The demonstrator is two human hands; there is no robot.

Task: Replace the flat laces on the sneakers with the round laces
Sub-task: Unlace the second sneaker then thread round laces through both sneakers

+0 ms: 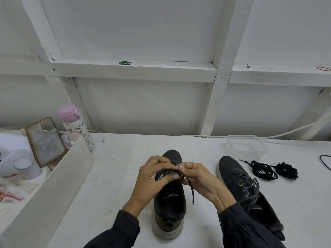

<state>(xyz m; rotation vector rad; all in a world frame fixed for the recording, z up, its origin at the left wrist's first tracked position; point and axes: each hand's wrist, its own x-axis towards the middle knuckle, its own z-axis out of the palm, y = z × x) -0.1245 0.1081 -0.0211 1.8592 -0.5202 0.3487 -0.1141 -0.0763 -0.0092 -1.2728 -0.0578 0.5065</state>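
Note:
A dark sneaker (169,206) with a white sole stands in the middle of the table, toe pointing away from me. My left hand (154,178) and my right hand (198,178) meet above its tongue, and both pinch a dark lace (192,190) between fingers and thumb. One end of the lace hangs down beside my right palm. The second dark sneaker (238,181) lies to the right with grey laces in it, partly hidden by my right sleeve. Two bundles of black laces (274,170) lie on the table farther right.
A clear plastic container (246,144) stands behind the second sneaker. At the left, a white box (59,176) holds a phone case (44,142), with a pink-capped bottle (78,127) behind it. A white cable (286,133) runs along the wall. A black cord (325,161) shows at the right edge.

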